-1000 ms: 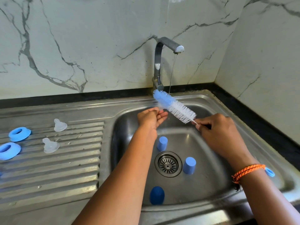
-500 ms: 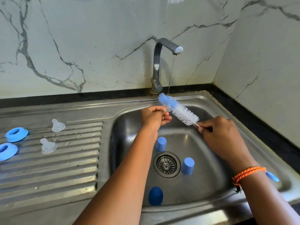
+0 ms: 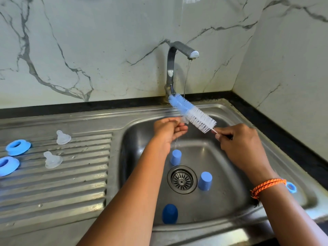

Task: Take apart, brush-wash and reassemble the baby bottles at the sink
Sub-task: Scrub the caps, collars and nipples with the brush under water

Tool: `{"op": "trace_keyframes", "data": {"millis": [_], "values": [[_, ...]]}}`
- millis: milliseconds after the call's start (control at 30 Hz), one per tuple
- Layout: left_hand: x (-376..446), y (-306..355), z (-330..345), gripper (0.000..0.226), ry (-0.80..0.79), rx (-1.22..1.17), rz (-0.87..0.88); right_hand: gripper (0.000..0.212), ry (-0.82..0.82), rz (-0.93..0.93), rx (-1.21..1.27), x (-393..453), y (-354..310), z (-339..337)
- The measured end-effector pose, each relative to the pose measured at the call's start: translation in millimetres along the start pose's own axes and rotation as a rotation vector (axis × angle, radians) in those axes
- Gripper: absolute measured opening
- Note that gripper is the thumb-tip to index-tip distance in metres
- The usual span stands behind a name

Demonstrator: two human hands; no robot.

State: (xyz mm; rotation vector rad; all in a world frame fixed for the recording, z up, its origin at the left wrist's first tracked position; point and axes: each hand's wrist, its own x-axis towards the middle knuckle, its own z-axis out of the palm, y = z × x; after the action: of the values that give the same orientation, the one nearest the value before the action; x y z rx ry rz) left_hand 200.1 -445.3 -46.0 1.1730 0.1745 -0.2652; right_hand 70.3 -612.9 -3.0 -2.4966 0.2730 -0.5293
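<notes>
My right hand (image 3: pixel 241 142) grips the thin handle of a blue-and-white bottle brush (image 3: pixel 192 113), whose bristles point up-left toward the tap. My left hand (image 3: pixel 167 131) holds a small clear silicone teat (image 3: pixel 184 120) against the brush, over the sink basin (image 3: pixel 230 167). Three blue caps stand in the basin: one (image 3: pixel 175 157) behind the drain, one (image 3: pixel 205 180) to its right, a darker one (image 3: pixel 169 213) at the front. On the drainboard lie two clear teats (image 3: pixel 63 137) (image 3: pixel 52 159) and two blue collar rings (image 3: pixel 17 147) (image 3: pixel 8 165).
The steel tap (image 3: pixel 174 68) runs a thin stream of water (image 3: pixel 186 80) just behind the brush. The drain strainer (image 3: pixel 182 179) sits mid-basin. A blue loop (image 3: pixel 291 187) shows beside my right wrist. Marble walls close off the back and right.
The brush has slid up-left across the teat, its blue tip now nearer the tap base. My left hand's fingers have opened a little around the teat.
</notes>
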Motion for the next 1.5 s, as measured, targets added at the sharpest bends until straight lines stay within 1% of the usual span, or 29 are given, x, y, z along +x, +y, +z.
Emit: {"op": "trace_keyframes", "data": {"millis": [100,233,333,400,500,633,833,1000,1100,1167,1267,1333,1433,1500], "values": [[6.5,1.1,-8.5,0.015,0.14,-0.122,-0.001,0.026,-0.031,-0.013,0.015,-0.7,0.2,-1.7],[11.6,0.9,-16.5,0.015,0.258,-0.233,0.005,0.024,-0.067,-0.009,0.022,-0.5,5.7,-7.3],[15.9,1.3,-20.4,0.012,0.326,-0.266,0.013,0.024,-0.021,0.0,0.03,-1.1,9.4,-12.8],[18.5,2.4,-23.5,0.013,0.355,-0.285,0.018,0.023,0.01,0.028,0.055,-1.0,11.7,-18.2],[18.4,2.4,-25.0,0.014,0.354,-0.282,0.025,0.022,-0.035,0.043,0.064,-0.9,14.1,-20.6],[11.6,-0.4,-11.7,0.013,0.22,-0.169,0.025,0.023,-0.085,0.009,0.016,-4.1,8.2,-9.5],[3.2,-0.6,-7.3,0.012,-0.028,0.037,0.055,0.026,0.012,0.033,-0.015,-4.4,6.3,-0.4],[-1.8,3.2,-13.5,0.004,-0.219,0.131,-0.005,0.026,0.055,0.026,-0.039,-4.0,0.9,8.7],[-4.2,4.3,-15.4,0.007,-0.293,0.146,-0.039,0.022,0.074,0.019,-0.036,-1.8,-1.4,9.7],[-2.3,4.0,-13.9,0.007,-0.248,0.075,-0.033,0.02,0.079,0.011,-0.011,-0.7,-1.8,8.2],[6.0,1.7,-13.6,0.01,-0.032,-0.098,-0.025,0.023,0.061,-0.002,0.022,-0.4,0.7,1.3],[11.4,0.6,-17.4,0.008,0.087,-0.2,-0.022,0.024,0.046,-0.011,0.039,-0.2,4.5,-3.9],[14.9,0.5,-21.2,0.008,0.144,-0.264,-0.013,0.023,-0.018,-0.005,0.031,0.9,9.5,-9.4],[13.3,-0.4,-19.4,0.009,0.124,-0.2,-0.013,0.022,-0.07,-0.005,0.016,1.7,9.8,-9.0]]}}
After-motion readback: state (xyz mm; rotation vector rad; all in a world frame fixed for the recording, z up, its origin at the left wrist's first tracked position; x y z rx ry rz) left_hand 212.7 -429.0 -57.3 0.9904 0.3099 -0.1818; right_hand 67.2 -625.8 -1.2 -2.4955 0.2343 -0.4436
